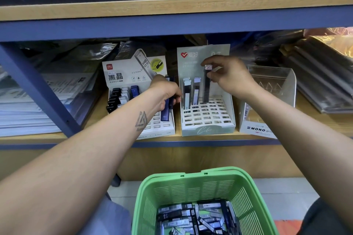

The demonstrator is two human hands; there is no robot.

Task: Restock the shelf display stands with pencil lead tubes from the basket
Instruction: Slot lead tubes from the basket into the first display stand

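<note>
Nearest the lens: green slotted plastic basket (193, 194) at the bottom edge, its floor thickly covered with loose lead tubes (196, 215) in black, grey and clear cases, so plenty of stock is left to shelve. On the wooden shelf (324, 122) above, three stands sit side by side. Left white cardboard display stand (133, 74) holds rows of black, white and blue tubes at its back and left; front slots near the rim look vacant. Left hand (164, 94) is curled round a dark blue tube (165, 109) standing in that stand. Middle pale green cardboard stand (207, 120) holds only a few tubes along its back row; most grid holes show open. Right hand (229, 76) pinches the cap end of a dark upright tube (206, 87), lower tip at or just in a back-row slot. Right clear acrylic stand (271, 89) appears unfilled. Judgement: early-to-middle stage, most slots unfilled. Unclear: whether either held tube is fully seated; left fingertips hidden behind the tube; the basket's near part cut off; dark wrapped goods behind the stands unreadable.
</note>
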